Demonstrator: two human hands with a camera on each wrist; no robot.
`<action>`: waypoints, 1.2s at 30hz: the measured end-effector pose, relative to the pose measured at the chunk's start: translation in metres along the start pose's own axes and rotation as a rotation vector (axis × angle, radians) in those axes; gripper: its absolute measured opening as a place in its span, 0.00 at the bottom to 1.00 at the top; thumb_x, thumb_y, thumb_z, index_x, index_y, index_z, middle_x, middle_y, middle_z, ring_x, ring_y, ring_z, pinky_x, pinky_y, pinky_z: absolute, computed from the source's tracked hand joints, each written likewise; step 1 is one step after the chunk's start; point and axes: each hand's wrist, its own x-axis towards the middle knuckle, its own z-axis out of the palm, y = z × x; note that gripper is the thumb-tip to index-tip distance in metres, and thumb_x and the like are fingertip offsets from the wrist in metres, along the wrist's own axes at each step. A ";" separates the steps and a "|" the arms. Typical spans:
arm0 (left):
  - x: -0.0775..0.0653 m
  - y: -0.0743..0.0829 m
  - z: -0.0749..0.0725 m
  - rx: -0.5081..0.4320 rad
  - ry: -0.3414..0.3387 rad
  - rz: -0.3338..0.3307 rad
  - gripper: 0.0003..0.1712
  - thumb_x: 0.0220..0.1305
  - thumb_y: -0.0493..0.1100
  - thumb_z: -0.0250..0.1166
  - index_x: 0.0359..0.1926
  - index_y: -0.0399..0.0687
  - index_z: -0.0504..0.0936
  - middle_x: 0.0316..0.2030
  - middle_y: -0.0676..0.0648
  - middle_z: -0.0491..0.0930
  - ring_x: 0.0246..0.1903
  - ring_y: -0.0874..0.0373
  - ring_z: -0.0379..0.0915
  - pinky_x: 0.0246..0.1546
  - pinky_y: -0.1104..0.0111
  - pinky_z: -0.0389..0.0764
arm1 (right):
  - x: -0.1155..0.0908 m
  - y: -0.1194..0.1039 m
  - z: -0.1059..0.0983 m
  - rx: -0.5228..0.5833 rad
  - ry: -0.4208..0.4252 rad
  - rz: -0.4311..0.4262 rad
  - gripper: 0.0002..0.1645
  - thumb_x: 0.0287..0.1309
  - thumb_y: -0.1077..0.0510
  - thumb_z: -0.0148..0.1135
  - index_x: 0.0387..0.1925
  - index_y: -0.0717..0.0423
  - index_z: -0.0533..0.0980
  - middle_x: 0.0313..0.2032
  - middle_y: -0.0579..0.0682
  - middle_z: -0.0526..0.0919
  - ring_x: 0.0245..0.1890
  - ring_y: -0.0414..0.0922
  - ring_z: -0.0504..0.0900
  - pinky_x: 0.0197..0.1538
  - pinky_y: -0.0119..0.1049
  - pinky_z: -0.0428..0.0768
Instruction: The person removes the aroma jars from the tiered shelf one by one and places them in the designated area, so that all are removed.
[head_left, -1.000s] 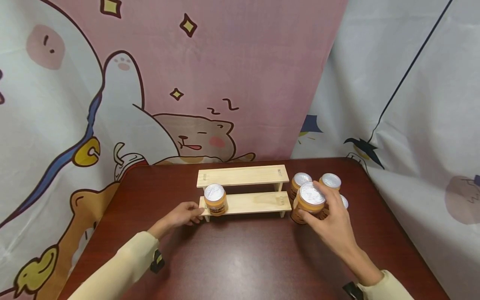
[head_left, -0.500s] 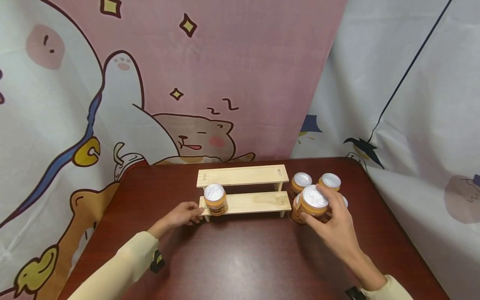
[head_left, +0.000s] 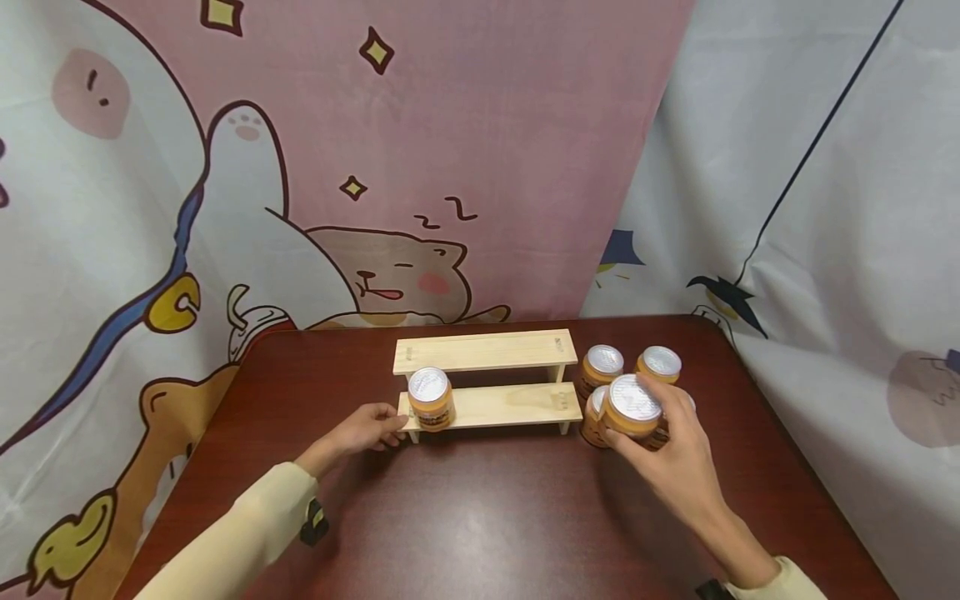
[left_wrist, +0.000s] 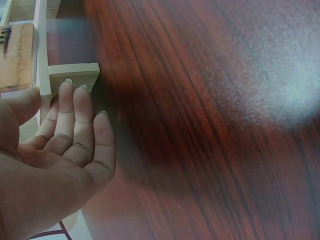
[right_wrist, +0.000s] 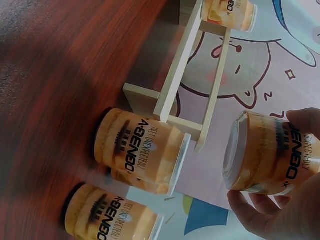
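Observation:
My right hand grips a jar with orange-brown contents and a silver lid, raised above the other jars. Thumb and fingers lie on opposite sides of it. At the left end of a two-step wooden rack, my left hand pinches the lower step, thumb at its edge and fingers beside the leg. A similar jar stands upright on that step's left end. Right of the rack, several more jars stand on the table, among them a front jar and a back jar; the right hand partly hides some.
The dark red-brown wooden table runs back to a pink cartoon curtain. A white curtain hangs along the right side. The rack's upper step stands behind the lower one.
The held jar has moved slightly right and toward me, uncovering more of the front jar beside the rack. My left hand, the rack and the jar on it have stayed still.

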 end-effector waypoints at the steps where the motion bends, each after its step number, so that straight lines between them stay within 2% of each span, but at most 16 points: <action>1: 0.000 0.000 0.000 0.000 0.000 0.000 0.16 0.74 0.45 0.58 0.43 0.33 0.77 0.36 0.38 0.86 0.35 0.53 0.83 0.36 0.56 0.82 | 0.000 0.001 0.000 0.000 0.000 -0.001 0.53 0.31 0.68 0.83 0.66 0.56 0.71 0.58 0.61 0.76 0.57 0.34 0.68 0.57 0.12 0.58; 8: 0.001 -0.001 0.000 0.002 -0.004 0.004 0.15 0.74 0.45 0.58 0.42 0.33 0.77 0.36 0.38 0.86 0.35 0.54 0.84 0.36 0.57 0.82 | -0.006 0.006 -0.002 -0.008 0.006 -0.015 0.53 0.30 0.68 0.83 0.65 0.57 0.71 0.56 0.61 0.75 0.57 0.30 0.67 0.58 0.12 0.57; 16: 0.002 -0.002 0.000 -0.003 -0.003 -0.002 0.15 0.74 0.45 0.58 0.42 0.34 0.76 0.35 0.40 0.86 0.34 0.54 0.83 0.35 0.58 0.82 | -0.010 0.009 -0.004 0.012 0.002 0.030 0.54 0.31 0.67 0.83 0.66 0.56 0.71 0.58 0.58 0.76 0.58 0.26 0.65 0.59 0.12 0.58; 24: 0.002 -0.002 0.000 0.000 -0.001 -0.008 0.15 0.74 0.46 0.58 0.42 0.34 0.77 0.36 0.39 0.86 0.34 0.55 0.83 0.36 0.58 0.82 | -0.015 0.011 -0.004 0.005 -0.003 0.073 0.53 0.34 0.66 0.83 0.67 0.54 0.71 0.59 0.57 0.76 0.55 0.24 0.66 0.51 0.11 0.62; 36: 0.000 0.000 0.000 0.013 0.003 -0.003 0.16 0.74 0.46 0.58 0.42 0.33 0.76 0.36 0.37 0.85 0.35 0.51 0.84 0.36 0.56 0.82 | -0.020 0.013 -0.006 0.000 0.000 0.093 0.52 0.34 0.67 0.83 0.66 0.55 0.71 0.56 0.57 0.75 0.51 0.26 0.68 0.47 0.09 0.66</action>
